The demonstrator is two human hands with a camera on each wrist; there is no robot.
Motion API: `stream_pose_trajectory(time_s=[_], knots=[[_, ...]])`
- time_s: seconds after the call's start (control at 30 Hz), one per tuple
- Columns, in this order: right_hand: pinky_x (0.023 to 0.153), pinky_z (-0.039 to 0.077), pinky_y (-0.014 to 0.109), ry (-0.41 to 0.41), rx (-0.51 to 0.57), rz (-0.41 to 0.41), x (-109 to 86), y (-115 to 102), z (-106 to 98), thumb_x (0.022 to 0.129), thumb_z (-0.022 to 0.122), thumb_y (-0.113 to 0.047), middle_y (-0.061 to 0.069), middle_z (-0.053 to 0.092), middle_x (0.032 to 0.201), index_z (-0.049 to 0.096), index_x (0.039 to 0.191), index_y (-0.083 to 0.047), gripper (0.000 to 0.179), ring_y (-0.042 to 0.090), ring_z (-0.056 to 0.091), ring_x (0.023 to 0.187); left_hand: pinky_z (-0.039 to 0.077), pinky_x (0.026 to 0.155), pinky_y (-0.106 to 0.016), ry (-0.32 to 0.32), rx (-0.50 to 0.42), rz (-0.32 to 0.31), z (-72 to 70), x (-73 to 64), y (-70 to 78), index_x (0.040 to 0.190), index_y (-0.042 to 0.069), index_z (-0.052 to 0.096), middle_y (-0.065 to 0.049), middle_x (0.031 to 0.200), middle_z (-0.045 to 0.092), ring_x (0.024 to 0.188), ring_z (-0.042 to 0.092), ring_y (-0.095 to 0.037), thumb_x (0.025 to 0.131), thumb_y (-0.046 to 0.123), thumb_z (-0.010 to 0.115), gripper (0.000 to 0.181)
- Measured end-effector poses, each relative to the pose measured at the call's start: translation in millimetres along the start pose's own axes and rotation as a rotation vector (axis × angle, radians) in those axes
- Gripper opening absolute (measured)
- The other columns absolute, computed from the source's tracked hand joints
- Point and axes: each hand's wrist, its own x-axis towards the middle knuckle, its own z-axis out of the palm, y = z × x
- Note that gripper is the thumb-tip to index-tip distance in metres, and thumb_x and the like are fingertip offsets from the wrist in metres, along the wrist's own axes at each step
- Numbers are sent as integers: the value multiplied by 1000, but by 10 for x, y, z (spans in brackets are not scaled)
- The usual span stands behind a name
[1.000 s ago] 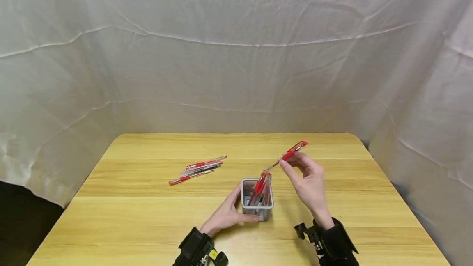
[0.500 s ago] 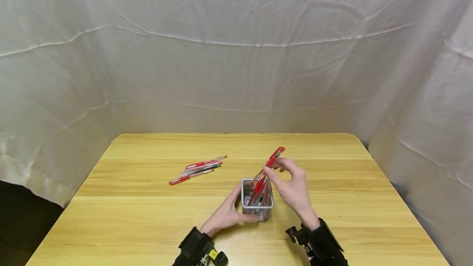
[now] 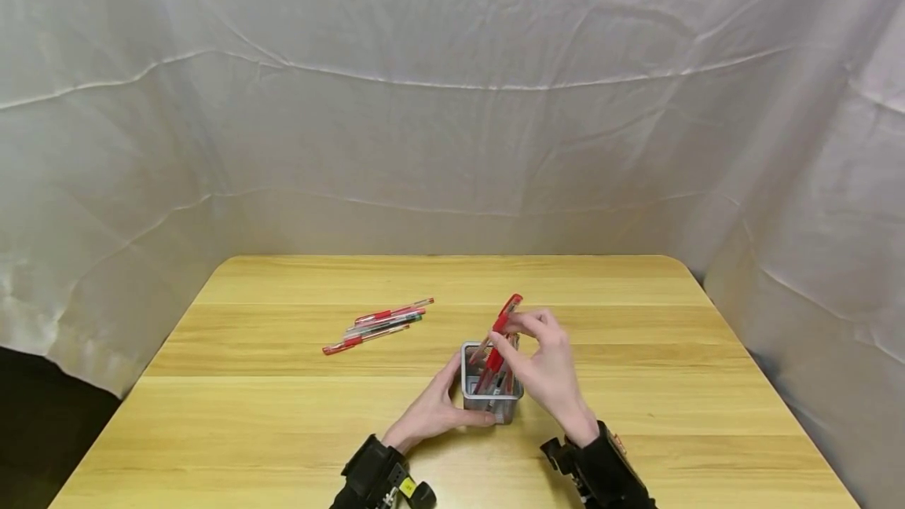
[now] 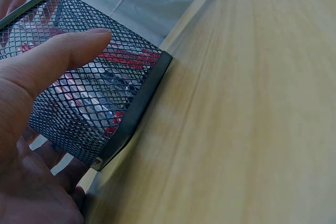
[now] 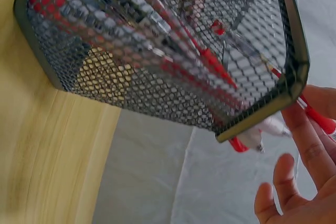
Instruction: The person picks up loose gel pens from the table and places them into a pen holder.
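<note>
A square metal-mesh pen holder (image 3: 492,397) stands on the table with several pens inside, most showing red parts. My left hand (image 3: 433,412) grips its near left side; in the left wrist view the thumb (image 4: 68,52) lies across the mesh while other fingers reach round the far side. Thumb and fingers of my right hand (image 3: 550,368) pinch a red gel pen (image 3: 507,313) over the holder. That pen slants, its red cap up. Through the mesh in the right wrist view, its clear lower end reaches inside the rim (image 5: 262,114).
To the left of the holder, several pens (image 3: 375,326) with red, black and green parts lie side by side on the wooden table (image 3: 233,415). A pale cloth (image 3: 452,140) hangs behind and around the table.
My right hand has moved left and down, carrying the red gel pen from right of the holder to where its lower end is inside. The left hand and holder stay put.
</note>
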Motion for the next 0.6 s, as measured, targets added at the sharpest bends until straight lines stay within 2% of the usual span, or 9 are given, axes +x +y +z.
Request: stream_pose_trajectory(time_s=[0.13,0.37,0.47,0.53,0.6], knots=[[82,41,31,7,-38,-27,-18,-42,47,74,84,-1,6,72,81,74,92,-4,20,17,60,81,23,123,-64,-1,-4,-9,2,-10,2,154,39,31,-2,158,42,149,32,-30,76,22,88,97],[73,29,32,16,-202,-99,-51,-119,97,68,89,-5,5,59,73,76,85,-5,22,11,37,74,23,123,-61,-6,-9,3,-3,-8,8,153,41,31,-1,157,41,149,32,-28,77,20,88,97],[71,27,32,9,-266,-131,-46,-134,97,67,91,-8,2,58,67,77,84,-6,23,11,34,73,22,123,-62,-9,-9,13,-6,-6,10,153,41,31,-1,159,40,149,31,-29,77,19,87,97],[71,26,32,24,-266,-156,-36,-118,80,68,90,-11,1,61,65,77,83,-5,21,12,34,71,20,124,-62,-12,-14,14,-7,-5,13,155,40,29,0,160,39,151,30,-29,77,19,87,99],[72,26,32,61,-230,-180,-19,-86,47,77,86,-19,2,66,65,77,82,-4,19,13,35,69,17,124,-65,-11,-13,13,-8,-5,14,157,37,27,-1,161,38,152,28,-30,77,19,87,102]])
